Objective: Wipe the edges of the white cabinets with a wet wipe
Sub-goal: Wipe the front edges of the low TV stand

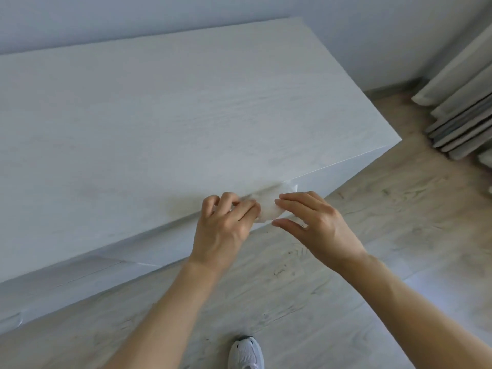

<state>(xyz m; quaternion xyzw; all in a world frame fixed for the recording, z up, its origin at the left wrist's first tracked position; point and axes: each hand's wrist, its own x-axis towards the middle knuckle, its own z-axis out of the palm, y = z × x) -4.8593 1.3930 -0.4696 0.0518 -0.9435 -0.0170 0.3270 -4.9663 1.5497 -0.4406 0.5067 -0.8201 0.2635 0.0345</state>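
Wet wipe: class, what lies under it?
The wet wipe drapes over the white cabinet front edge, between both hands. The edge beneath is covered.

wet wipe (pixel 269 209) on cabinet (pixel 159 129) front edge, between both hands

Home room: white cabinet (pixel 165 123), wood-look floor (pixel 372 235), curtains (pixel 463 110).

Both forearms bare, reaching forward and converging. Left hand (pixel 226 225) back up, fingers curled, knuckles raised, fingertips pinching down. Right hand (pixel 316 222) just beside it, back up, fingers (pixel 290 202) extended leftward and close together, thumb stretched out beneath them. Fingertips of the two hands nearly meet.
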